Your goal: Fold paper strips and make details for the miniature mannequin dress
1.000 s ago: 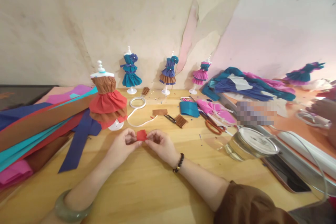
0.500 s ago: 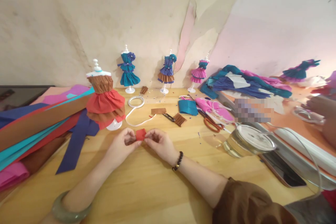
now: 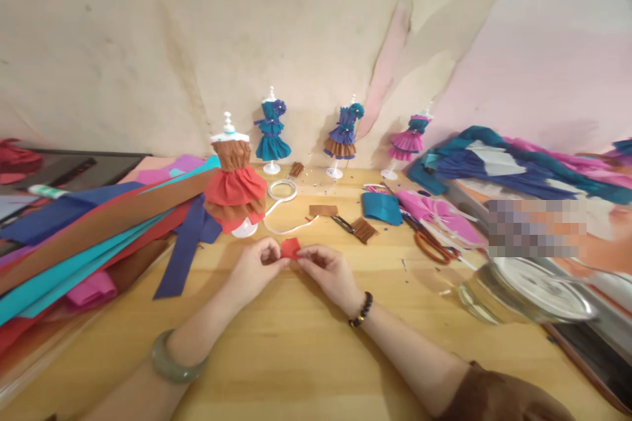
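Observation:
Both my hands pinch a small red piece of crepe paper (image 3: 290,248) just above the wooden table (image 3: 296,355). My left hand (image 3: 257,268) grips its left side with fingers curled; a green bangle sits on that wrist. My right hand (image 3: 330,270) grips its right side; a dark bead bracelet is on that wrist. Just behind the hands stands a small mannequin with a brown and red paper dress (image 3: 233,184).
Long crepe paper strips (image 3: 89,230) are piled at the left. Three small dressed mannequins (image 3: 271,135) line the wall. White tape loop (image 3: 283,191), brown paper bits (image 3: 364,229), scissors (image 3: 429,240), a teal piece (image 3: 381,208) and a clear lidded jar (image 3: 523,283) lie to the right.
The view has swung left, so everything sits further right in the picture. Both hands still pinch the red paper in the same way.

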The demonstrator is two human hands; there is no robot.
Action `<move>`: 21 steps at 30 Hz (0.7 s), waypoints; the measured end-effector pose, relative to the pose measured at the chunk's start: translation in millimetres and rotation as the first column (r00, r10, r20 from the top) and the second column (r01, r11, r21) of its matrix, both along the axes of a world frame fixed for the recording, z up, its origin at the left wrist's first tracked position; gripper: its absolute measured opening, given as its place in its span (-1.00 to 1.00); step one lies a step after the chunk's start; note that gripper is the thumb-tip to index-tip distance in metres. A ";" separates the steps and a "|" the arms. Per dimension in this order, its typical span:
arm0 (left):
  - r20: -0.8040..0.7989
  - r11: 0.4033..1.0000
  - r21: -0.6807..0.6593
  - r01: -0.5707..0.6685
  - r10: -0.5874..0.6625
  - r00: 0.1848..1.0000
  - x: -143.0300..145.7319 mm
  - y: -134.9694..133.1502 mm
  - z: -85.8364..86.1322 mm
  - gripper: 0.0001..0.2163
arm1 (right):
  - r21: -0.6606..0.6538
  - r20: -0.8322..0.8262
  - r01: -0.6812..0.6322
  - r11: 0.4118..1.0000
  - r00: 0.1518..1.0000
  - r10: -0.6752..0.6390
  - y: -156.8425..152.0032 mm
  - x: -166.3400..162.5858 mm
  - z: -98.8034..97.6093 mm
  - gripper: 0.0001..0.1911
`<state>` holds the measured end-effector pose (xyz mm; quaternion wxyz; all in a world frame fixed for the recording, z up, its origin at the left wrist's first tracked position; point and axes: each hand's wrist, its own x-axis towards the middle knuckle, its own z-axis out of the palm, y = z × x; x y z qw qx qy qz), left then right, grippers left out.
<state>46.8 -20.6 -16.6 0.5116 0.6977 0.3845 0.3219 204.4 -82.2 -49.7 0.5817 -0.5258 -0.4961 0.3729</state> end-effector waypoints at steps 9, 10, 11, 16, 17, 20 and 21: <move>0.040 0.996 -0.002 0.091 -0.091 0.995 -2.6 0.3 -11.4 -0.90 | -0.019 0.046 -0.017 1.000 0.999 0.018 -6.0 -0.3 10.2 -0.85; 0.040 0.995 -0.005 0.095 -0.094 0.995 -2.7 0.2 -12.3 -0.89 | -0.015 0.057 -0.013 1.000 0.998 0.014 -6.2 -0.1 10.5 -0.85; 0.042 0.995 -0.008 0.097 -0.097 0.994 -2.6 0.0 -13.1 -0.88 | -0.011 0.066 -0.008 1.000 0.998 0.008 -6.3 0.2 10.5 -0.85; 0.043 0.996 -0.011 0.084 -0.084 0.996 -2.2 -2.0 -14.6 -0.87 | 0.030 0.120 0.000 1.000 0.993 -0.004 -5.8 1.5 9.0 -0.85; 0.042 0.997 -0.005 0.082 -0.082 0.996 -2.3 -2.4 -14.8 -0.87 | 0.045 0.133 -0.001 0.999 0.991 -0.005 -5.8 1.6 8.6 -0.86; 0.037 0.997 0.026 0.075 -0.076 0.996 -2.6 -3.2 -15.4 -0.88 | 0.091 0.190 -0.003 0.996 0.982 -0.014 -6.1 2.0 7.3 -0.86; 0.030 0.997 0.037 0.073 -0.074 0.997 -2.7 -3.4 -15.5 -0.88 | 0.109 0.214 -0.003 0.994 0.977 -0.021 -6.3 2.2 7.0 -0.86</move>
